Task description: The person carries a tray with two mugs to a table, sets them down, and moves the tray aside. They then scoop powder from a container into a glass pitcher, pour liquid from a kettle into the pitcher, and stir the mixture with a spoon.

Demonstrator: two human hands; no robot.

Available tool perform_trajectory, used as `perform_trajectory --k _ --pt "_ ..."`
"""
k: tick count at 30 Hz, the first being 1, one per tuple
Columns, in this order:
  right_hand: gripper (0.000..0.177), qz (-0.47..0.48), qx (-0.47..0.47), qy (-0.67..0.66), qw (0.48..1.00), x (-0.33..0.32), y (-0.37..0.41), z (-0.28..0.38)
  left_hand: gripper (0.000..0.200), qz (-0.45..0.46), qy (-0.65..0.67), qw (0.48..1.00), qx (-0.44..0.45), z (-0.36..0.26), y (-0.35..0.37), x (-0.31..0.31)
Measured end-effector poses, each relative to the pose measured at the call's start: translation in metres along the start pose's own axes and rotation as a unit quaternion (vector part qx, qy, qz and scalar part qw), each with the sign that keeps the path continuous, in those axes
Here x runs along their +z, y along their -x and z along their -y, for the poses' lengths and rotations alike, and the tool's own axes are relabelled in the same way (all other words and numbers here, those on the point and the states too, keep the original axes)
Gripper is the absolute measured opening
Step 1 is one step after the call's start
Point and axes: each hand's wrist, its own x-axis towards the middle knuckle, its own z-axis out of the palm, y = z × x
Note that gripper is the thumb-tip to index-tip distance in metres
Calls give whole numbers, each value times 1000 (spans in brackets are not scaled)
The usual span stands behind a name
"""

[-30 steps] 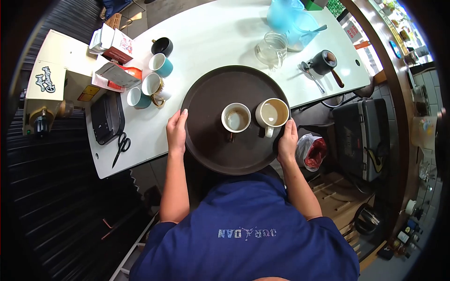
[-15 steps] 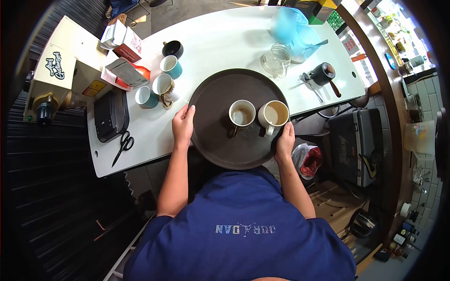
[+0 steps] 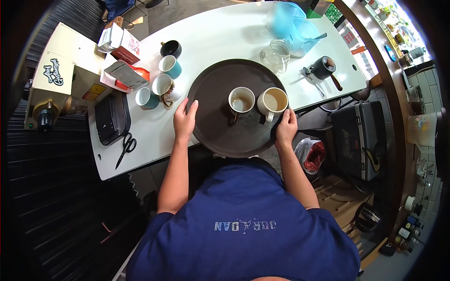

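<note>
Left hand [image 3: 184, 122] at nine o'clock and right hand [image 3: 285, 129] at four, half-curled, gripped the tray [image 3: 211, 96], its cups [image 3: 273, 100] seemingly needing level handling

Two hands [image 3: 184, 122] [image 3: 285, 129], one tray [image 3: 211, 103], two mugs [image 3: 242, 99] [image 3: 273, 99] on tray, four cups [image 3: 171, 48] [image 3: 172, 70] [image 3: 163, 85] [image 3: 147, 98] on table [image 3: 215, 37], one glass jug [image 3: 276, 54]

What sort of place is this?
Probably a café or coffee bar's work area, though I can't be certain: a round tray bears two cups, more cups stand on the white table, and a glass jug stands beyond the tray.
</note>
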Motion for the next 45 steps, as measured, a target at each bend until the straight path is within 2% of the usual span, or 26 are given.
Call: perform_trajectory --k 2,7,8,9,10,11,12,13,14,15,16,18,20,22,23,25,29,34,36,41,45 --pt "34 -10 -37 36 999 -2 -13 -17 64 13 48 999 -13 2 -4 0" --pt "36 -29 -77 48 995 1 -29 -28 60 22 21 999 13 0 -2 2" --pt "36 -30 -75 49 996 -2 -28 -27 55 -4 -15 999 49 1 0 3" --pt "35 -50 -111 113 986 -2 -20 -6 50 -30 -51 995 84 2 1 4" --pt "35 -69 -146 176 971 -3 -15 5 50 -29 -52 995 83 -5 5 4" --pt "31 -82 -212 167 959 -5 -19 6 44 -37 -99 991 84 -14 9 2" --pt "31 -83 -211 167 960 -9 -17 12 39 -45 -146 985 84 -25 14 1" --pt "28 -4 -160 127 979 -13 -13 24 31 -21 -78 994 80 -33 19 4" --pt "26 76 -108 85 988 -17 -9 34 31 -21 -77 994 80 -42 24 6" --pt "23 113 -99 77 986 -17 -7 38 29 60 -34 997 27 -51 28 9" --pt "25 179 -49 112 976 -20 -1 50 27 140 10 990 -25 -58 33 12" --pt "27 259 11 108 960 -20 3 54 26 196 -10 980 -17 -61 41 26" --pt "29 300 21 115 947 -18 5 58 26 251 -54 967 3 -64 46 37" --pt "30 339 34 141 930 -14 1 58 28 253 -73 965 -13 -68 51 47" --pt "30 341 32 141 929 -14 1 61 31 262 -85 961 -26 -62 50 52" --pt "31 364 139 136 911 -9 5 79 33 285 -87 953 -50 -67 54 59" --pt "29 344 187 95 915 -6 4 70 29 280 -60 956 -60 -66 56 64" --pt "25 348 171 36 921 -3 5 53 25 235 -24 971 -40 -57 58 58" --pt "24 321 153 -20 934 -2 6 45 25 221 -16 974 -38 -53 57 49" --pt "24 310 114 -11 944 -1 3 46 24 197 -20 980 -31 -47 60 30" --pt "24 338 82 0 938 12 5 59 23 181 -8 983 -19 -40 60 10"
